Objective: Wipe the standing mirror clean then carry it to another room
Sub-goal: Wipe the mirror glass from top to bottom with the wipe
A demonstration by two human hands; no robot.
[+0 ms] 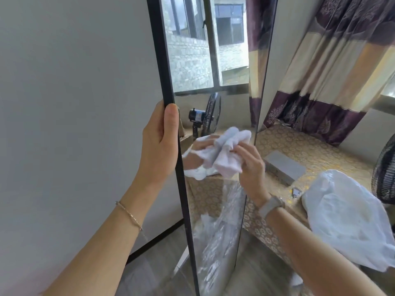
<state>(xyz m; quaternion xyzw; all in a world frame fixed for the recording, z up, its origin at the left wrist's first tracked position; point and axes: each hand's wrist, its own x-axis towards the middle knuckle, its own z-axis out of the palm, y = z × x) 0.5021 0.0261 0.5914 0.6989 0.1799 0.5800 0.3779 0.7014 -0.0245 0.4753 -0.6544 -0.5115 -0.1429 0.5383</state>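
A tall standing mirror (213, 60) with a thin black frame stands upright in front of me, seen at a slant. Its glass reflects a window, a fan and the bed. My left hand (159, 144) grips the mirror's left frame edge at mid height, thumb over the front. My right hand (249, 165) holds a crumpled white cloth (228, 152) pressed against the glass near the middle. The cloth's reflection shows just left of it. Streaks smear the lower glass.
A grey wall (64, 103) stands close on the left. On the right is a bed with a patterned gold cover (299, 144), a grey box (286, 165) and a white plastic bag (346, 218) on it. A black fan (384, 174) stands at the right edge, with purple and cream curtains (333, 67) behind.
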